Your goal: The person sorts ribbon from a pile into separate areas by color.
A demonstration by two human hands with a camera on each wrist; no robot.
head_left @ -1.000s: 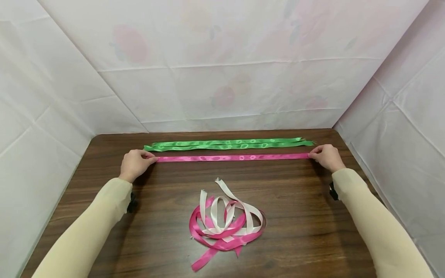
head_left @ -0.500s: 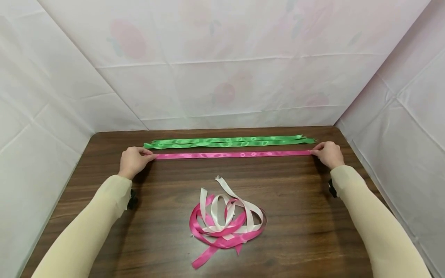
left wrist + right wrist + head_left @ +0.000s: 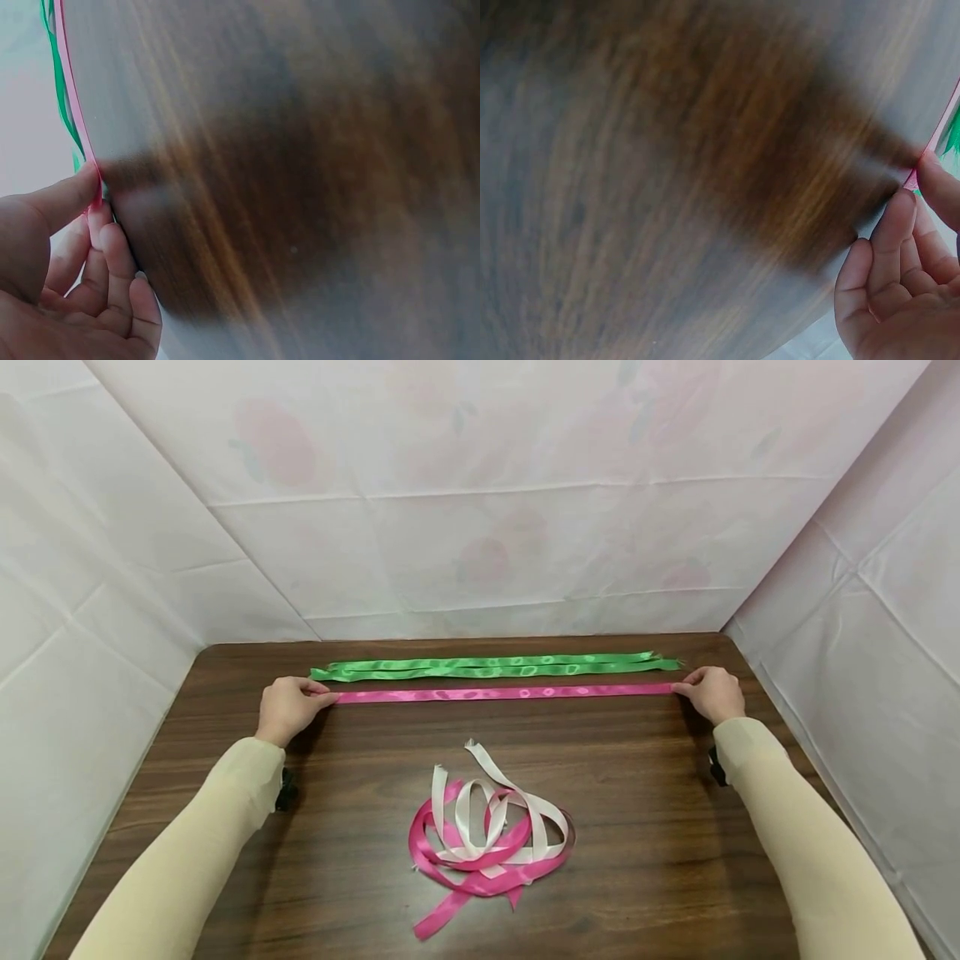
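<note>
A pink satin ribbon (image 3: 495, 693) is stretched straight across the back part of the table, just in front of the green ribbons (image 3: 487, 670). My left hand (image 3: 288, 708) pinches its left end between thumb and fingertip, which the left wrist view shows closely. At the other end my right hand (image 3: 712, 695) pinches the ribbon the same way; in the right wrist view the pink tip (image 3: 911, 180) pokes out between thumb and finger. The green ribbons lie side by side, roughly parallel to the pink one.
Nearer the front of the wooden table (image 3: 637, 860) lies a loose tangle of pink ribbon (image 3: 442, 914) and white ribbon (image 3: 487, 766). White cloth (image 3: 480, 527) with faint prints hangs behind the table's back edge, and more cloth stands on both sides.
The pink ribbon stays pinched at both ends, close in front of the green ones. My right hand has shifted very slightly to the right; the view has tilted a little.
</note>
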